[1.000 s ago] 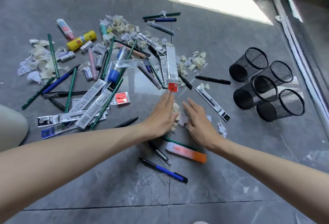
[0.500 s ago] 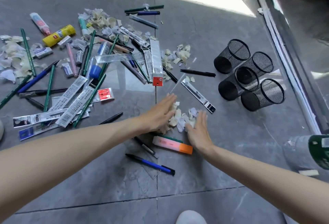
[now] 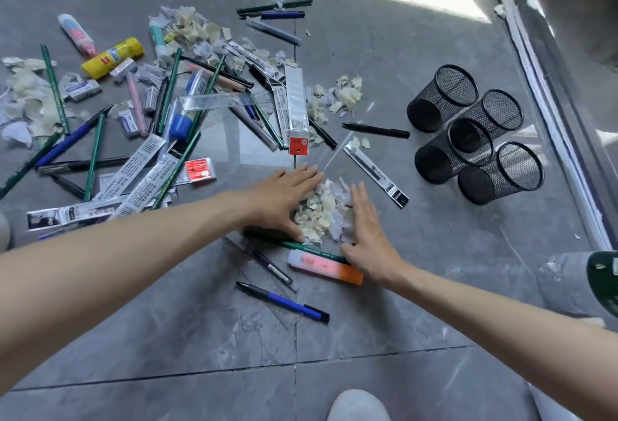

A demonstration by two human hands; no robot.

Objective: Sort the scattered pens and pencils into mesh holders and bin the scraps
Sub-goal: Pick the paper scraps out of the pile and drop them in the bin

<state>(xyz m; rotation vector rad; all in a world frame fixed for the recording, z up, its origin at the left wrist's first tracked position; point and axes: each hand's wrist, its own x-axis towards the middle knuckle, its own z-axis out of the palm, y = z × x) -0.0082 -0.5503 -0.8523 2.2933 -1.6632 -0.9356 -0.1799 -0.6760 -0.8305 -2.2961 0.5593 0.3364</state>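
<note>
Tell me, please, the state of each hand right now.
Left hand: open, fingers straight, against the scrap pile.
Right hand: open, fingers straight, against the scrap pile.

Cut by the right edge: a dark green thing [image 3: 606, 282], unidentifiable. Partly under the left hand [image 3: 284, 200]: a green pencil [image 3: 314, 249]. Too small to read: print on the refill packets [image 3: 147, 156].

"deli" on refill pkt [image 3: 377, 172].

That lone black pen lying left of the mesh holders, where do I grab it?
Pinch the black pen mid-barrel from above, across its near and far sides. It lies flat, crosswise to the view and apart from the heap, so both long sides look free.
</note>
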